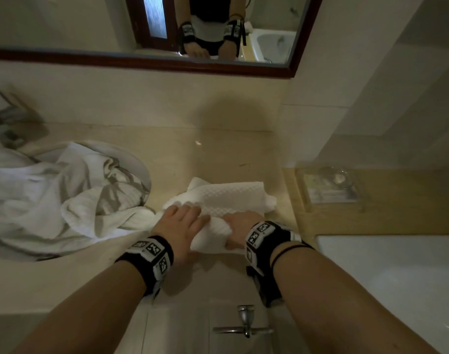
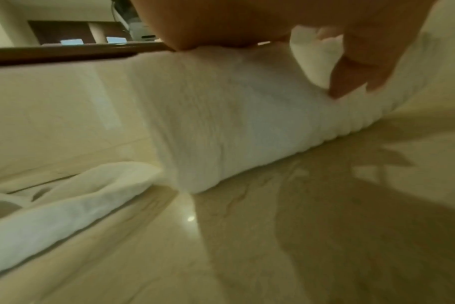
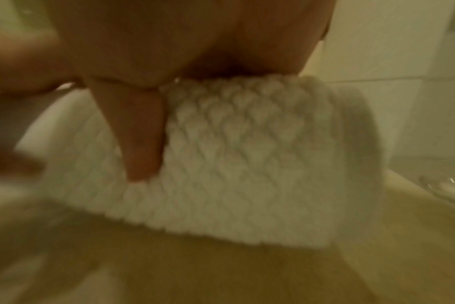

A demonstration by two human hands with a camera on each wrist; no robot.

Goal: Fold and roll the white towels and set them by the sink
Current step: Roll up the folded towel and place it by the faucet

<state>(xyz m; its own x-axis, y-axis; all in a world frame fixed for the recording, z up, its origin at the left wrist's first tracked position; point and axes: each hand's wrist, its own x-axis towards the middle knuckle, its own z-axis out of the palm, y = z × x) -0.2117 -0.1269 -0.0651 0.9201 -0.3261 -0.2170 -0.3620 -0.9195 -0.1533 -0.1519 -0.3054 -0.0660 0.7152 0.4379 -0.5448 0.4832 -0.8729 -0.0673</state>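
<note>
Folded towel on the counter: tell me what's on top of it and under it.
Both hands lie on the towel: left hand, right hand. Under it is the counter; anything beneath the cloth is hidden.

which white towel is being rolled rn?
The small waffle-textured towel under both hands, right of the sink. The other towels lie crumpled in the sink, untouched.

Dim bathroom: beige stone counter (image 1: 218, 154) below a dark-framed mirror (image 1: 151, 61), pale tiled walls (image 1: 358, 72), white bathtub (image 1: 397, 277) at right.

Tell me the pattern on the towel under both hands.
White waffle-weave towel, clearest in the right wrist view.
</note>
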